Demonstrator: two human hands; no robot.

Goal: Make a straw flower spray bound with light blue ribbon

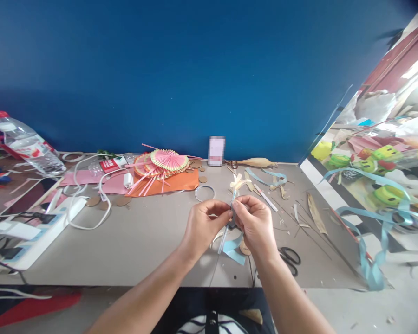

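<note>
On my feed, left hand (207, 220) and right hand (256, 220) pinch the stem (223, 240) below the pale flower (238, 183); prob light, bendy, best held there.

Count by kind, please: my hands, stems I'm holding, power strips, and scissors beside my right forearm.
Hands: left hand and right hand, 2
Held stem: 1
Power strip: 1
Scissors: 1
Total: 5
</note>
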